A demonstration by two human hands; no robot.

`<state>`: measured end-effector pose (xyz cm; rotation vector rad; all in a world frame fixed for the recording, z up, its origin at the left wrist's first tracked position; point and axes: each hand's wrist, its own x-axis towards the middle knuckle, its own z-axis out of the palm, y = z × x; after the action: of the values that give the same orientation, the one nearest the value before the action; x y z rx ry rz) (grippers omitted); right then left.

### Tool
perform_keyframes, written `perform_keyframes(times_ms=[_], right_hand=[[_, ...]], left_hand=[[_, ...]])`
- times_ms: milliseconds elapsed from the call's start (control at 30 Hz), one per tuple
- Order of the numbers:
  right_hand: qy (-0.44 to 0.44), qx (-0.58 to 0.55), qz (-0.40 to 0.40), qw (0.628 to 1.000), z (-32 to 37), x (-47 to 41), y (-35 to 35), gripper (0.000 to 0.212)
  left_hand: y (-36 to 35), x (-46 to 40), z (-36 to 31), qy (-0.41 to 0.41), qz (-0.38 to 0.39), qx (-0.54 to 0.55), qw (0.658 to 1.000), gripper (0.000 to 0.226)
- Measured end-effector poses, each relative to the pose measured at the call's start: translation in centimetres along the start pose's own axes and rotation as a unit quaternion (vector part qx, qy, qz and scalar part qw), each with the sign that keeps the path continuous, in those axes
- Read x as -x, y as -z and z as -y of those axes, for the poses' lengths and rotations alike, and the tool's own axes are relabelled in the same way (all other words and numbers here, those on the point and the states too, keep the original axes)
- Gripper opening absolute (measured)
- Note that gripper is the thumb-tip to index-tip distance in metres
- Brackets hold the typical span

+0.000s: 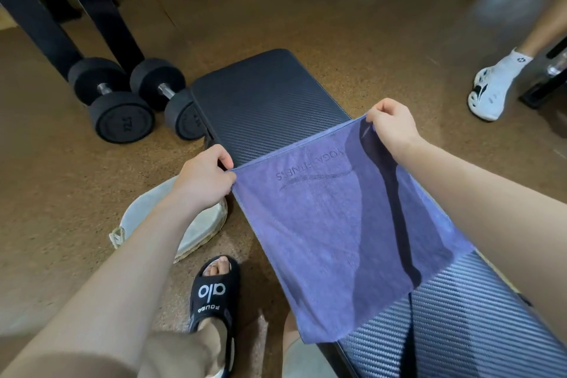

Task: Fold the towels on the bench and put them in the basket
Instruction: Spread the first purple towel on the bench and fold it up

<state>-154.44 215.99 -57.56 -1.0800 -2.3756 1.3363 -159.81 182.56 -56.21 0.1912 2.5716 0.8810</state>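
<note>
We see the towel (343,224) spread over the bench (264,101), our left hand (204,176) at its left corner, our right hand (391,126) at its right. The basket (196,233) sits on the floor (352,24) left of the bench; two dumbbells (122,107) lie beyond it.

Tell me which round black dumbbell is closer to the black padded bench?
The right-hand black dumbbell: its near end sits right beside the black padded bench, while the left-hand black dumbbell lies farther out on the floor.

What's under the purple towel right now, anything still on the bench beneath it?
The purple towel, pinched at its far corners by the left hand and right hand, hangs over the black bench. Bare padding shows around it; whatever lies directly beneath is covered.
</note>
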Motion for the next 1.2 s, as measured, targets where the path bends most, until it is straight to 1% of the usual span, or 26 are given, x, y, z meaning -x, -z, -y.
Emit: perform_keyframes(times_ms=[67, 133, 267, 367, 467, 567, 600, 667, 733, 833, 933, 1100, 1200], right_hand=[[0.033, 0.014, -0.021, 0.999, 0.1, 0.2, 0.0, 0.01], [0.035, 0.022, -0.025, 0.999, 0.1, 0.3, -0.3, 0.011], [-0.007, 0.045, 0.035, 0.998, 0.0, 0.0, -0.6, 0.005], [0.0, 0.056, 0.056, 0.997, 0.0, -0.3, -0.4, 0.003], [0.026, 0.073, 0.054, 0.996, 0.2, -0.4, -0.1, 0.008], [0.051, 0.036, 0.027, 0.998, 0.6, 0.1, 0.4, 0.007], [0.056, 0.017, 0.015, 0.998, 0.7, 0.2, 0.6, 0.007], [0.064, -0.016, -0.003, 0.998, 1.1, 0.2, 0.9, 0.005], [0.068, -0.013, -0.007, 0.998, 1.4, 0.1, 0.9, 0.005], [0.055, 0.021, 0.003, 0.998, 1.7, -0.6, 0.1, 0.004], [0.024, 0.056, 0.021, 0.998, 1.4, -1.3, -0.8, 0.005], [0.003, 0.093, 0.022, 0.995, 0.5, -1.6, -1.3, 0.01], [-0.015, 0.095, 0.033, 0.995, 0.4, -1.7, -1.3, 0.011]], left_hand=[[0.3, 0.1, -0.3, -0.006, 0.001, 0.0, 1.0, 0.011], [0.3, 0.1, -0.3, -0.001, 0.001, 0.017, 1.0, 0.01], [-0.1, -0.2, 0.3, 0.035, 0.009, 0.069, 0.997, 0.008], [0.0, -0.3, 0.4, 0.045, 0.021, 0.111, 0.993, 0.01], [0.0, -0.1, 0.2, 0.018, 0.038, 0.088, 0.995, 0.008], [0.6, 0.1, -0.2, -0.014, 0.06, 0.058, 0.996, 0.008], [1.0, 0.2, -0.4, -0.022, 0.068, 0.076, 0.995, 0.009], [1.8, 0.3, -0.6, -0.023, 0.08, 0.148, 0.985, 0.011], [2.0, 0.1, -0.5, -0.011, 0.077, 0.199, 0.977, 0.012], [0.9, -0.5, 0.4, 0.006, 0.042, 0.172, 0.984, 0.01], [-0.1, -1.2, 0.9, 0.019, 0.012, 0.146, 0.989, 0.01], [-0.5, -1.5, 1.2, 0.03, 0.011, 0.124, 0.992, 0.005], [-0.6, -1.4, 1.2, 0.037, 0.015, 0.155, 0.987, 0.013]])
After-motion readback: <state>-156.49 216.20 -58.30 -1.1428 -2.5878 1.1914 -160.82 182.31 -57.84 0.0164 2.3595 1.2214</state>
